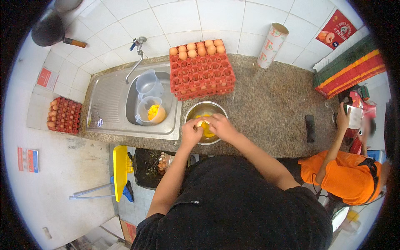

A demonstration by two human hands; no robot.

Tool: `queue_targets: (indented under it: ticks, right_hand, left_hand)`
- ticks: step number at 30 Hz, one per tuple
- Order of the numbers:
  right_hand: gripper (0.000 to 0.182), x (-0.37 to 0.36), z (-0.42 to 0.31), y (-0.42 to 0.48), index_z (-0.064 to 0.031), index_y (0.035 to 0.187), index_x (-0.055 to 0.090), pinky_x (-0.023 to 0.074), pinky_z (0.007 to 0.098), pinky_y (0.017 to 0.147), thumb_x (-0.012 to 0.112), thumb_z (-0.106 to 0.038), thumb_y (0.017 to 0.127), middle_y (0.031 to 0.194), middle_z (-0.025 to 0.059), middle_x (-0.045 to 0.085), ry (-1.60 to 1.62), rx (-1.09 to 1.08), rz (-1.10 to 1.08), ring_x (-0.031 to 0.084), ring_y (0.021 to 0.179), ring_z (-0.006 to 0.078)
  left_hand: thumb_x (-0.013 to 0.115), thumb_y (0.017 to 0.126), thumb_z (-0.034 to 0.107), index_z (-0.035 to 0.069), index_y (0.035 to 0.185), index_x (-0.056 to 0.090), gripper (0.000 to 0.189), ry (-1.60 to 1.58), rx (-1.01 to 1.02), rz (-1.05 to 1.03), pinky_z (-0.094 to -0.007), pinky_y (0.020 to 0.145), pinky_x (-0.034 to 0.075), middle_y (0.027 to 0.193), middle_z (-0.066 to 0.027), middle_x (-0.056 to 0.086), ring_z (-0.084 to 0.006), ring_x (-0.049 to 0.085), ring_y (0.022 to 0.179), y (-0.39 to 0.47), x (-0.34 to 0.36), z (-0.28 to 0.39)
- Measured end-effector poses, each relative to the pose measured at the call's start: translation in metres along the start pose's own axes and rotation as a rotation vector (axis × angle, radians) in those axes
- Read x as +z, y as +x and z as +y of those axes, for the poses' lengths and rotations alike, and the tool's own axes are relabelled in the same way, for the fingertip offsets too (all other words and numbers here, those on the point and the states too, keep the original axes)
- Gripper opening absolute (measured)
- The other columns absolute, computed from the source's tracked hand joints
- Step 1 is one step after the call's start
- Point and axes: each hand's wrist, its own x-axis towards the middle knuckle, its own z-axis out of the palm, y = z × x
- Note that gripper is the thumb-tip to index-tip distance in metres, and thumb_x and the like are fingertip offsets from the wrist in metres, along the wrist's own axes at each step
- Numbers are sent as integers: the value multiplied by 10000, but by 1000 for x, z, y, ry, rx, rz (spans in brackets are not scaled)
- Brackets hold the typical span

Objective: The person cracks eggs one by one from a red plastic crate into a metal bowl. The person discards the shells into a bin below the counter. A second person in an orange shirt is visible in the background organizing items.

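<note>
Over a steel mixing bowl (222,110) my left hand (191,132) and my right hand (222,126) meet, both on a cracked egg (199,123). Its shell is split, and yellow yolk (207,131) shows between and below the fingers. Egg content lies in the bowl. Just behind the bowl stands a stack of red egg trays (203,73) with brown eggs (201,50) in its back rows. In the sink to the left, one clear plastic jug (161,117) holds yellow egg content, and another clear jug (150,82) leans behind it.
A steel sink (104,103) has a tap (137,59). More egg trays (73,115) stand far left. A plastic-film roll (272,47) and a black object (310,128) are on the granite counter. Eggshells (162,162) lie in a black bin below. A person in orange (347,175) works at right.
</note>
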Motion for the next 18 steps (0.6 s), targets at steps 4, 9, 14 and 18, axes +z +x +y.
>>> queue_targets:
  ticks: [4, 9, 14, 18]
  right_hand:
    - [393, -8, 9, -3, -79, 1221, 684, 544, 461, 868, 677, -68, 829, 1022, 162, 661, 30, -53, 82, 647, 982, 377]
    - [316, -21, -11, 4, -58, 1163, 696, 535, 444, 884, 732, -192, 880, 1065, 153, 682, 233, 74, 253, 651, 1010, 370]
    - [362, -18, -30, 12, -42, 1195, 690, 523, 427, 917, 750, -243, 900, 1159, 154, 636, 163, 67, 69, 642, 1065, 348]
    - [478, -15, -42, 16, -33, 1280, 654, 502, 403, 954, 777, -284, 892, 1206, 145, 586, 120, 71, -21, 620, 1100, 325]
  left_hand:
    - [589, 744, -58, 10, 1171, 712, 449, 214, 401, -3, -394, 915, 547, 1179, -192, 676, -371, 644, 1096, 6, -23, 17]
    - [561, 754, -132, 16, 1216, 684, 500, 76, 309, 43, -409, 992, 517, 1246, -160, 663, -346, 641, 1126, 6, -31, 32]
    - [578, 918, 141, 39, 1244, 627, 345, -1285, -528, -164, -411, 972, 520, 1197, -131, 658, -250, 651, 1081, 1, -6, 18]
    - [545, 972, 381, 54, 1216, 623, 415, -1608, -655, -308, -405, 930, 528, 1132, -129, 656, -231, 641, 990, -9, -18, 10]
